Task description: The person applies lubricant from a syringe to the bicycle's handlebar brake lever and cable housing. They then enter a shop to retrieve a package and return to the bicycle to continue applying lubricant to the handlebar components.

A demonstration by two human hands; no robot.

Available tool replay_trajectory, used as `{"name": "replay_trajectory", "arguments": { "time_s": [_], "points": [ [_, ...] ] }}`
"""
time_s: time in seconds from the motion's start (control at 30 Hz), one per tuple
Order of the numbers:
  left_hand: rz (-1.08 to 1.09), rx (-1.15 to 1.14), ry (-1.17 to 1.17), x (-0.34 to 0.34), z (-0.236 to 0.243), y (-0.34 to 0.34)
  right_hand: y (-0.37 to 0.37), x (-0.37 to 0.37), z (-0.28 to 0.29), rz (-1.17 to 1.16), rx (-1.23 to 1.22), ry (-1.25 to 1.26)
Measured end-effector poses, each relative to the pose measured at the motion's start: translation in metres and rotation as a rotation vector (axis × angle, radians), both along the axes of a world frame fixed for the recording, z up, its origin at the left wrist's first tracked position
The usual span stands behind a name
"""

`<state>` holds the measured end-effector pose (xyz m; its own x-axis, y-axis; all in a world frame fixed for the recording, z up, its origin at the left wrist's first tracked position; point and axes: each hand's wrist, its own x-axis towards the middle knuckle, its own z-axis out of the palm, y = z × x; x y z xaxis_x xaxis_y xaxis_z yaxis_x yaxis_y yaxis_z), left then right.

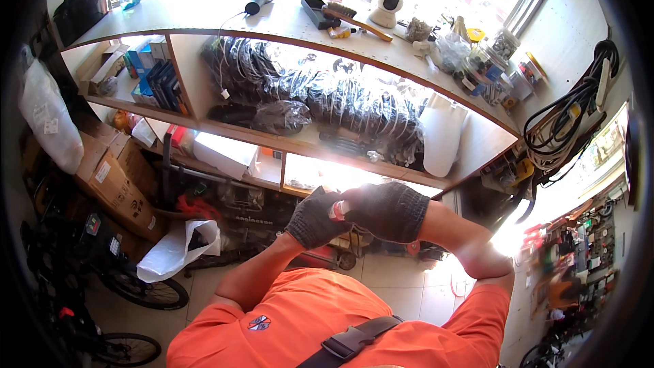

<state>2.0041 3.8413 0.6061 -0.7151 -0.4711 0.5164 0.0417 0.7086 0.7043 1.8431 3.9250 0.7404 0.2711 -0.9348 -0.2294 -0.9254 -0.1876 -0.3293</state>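
Observation:
Both of my hands wear dark knitted gloves and meet in front of my chest. My left hand point(315, 221) is closed, its fingers curled against a small red-and-white object point(338, 210). Closed round the same object from the other side is my right hand point(390, 211), seen from its back. Only a short band of the object shows between the gloves, so its exact kind cannot be made out. The fingertips of the right hand are mostly hidden.
Beyond my hands stands a wooden shelf unit point(187, 112) holding many wrapped black coils point(320, 88). On its top are a white camera point(386, 8), a wooden-handled brush point(368, 27) and jars point(504, 44). Cardboard boxes point(119, 187) and bicycles point(139, 286) stand at left; cables point(569, 116) hang at right.

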Motion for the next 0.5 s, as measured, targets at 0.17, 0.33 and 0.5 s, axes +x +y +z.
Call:
{"name": "replay_trajectory", "arguments": {
  "time_s": [0.17, 0.33, 0.5],
  "points": [
    [0.011, -0.041, -0.022, 0.001, -0.028, -0.005, -0.006, 0.017, 0.013, 0.091, 0.069, 0.362],
    [-0.020, 0.164, -0.019, 0.002, 0.012, 0.006, 0.009, -0.004, -0.004, 0.007, -0.157, -0.055],
    [0.042, 0.058, -0.089, 0.005, -0.007, 0.003, 0.003, -0.013, -0.031, -0.046, 0.035, -0.136]
  ]
}}
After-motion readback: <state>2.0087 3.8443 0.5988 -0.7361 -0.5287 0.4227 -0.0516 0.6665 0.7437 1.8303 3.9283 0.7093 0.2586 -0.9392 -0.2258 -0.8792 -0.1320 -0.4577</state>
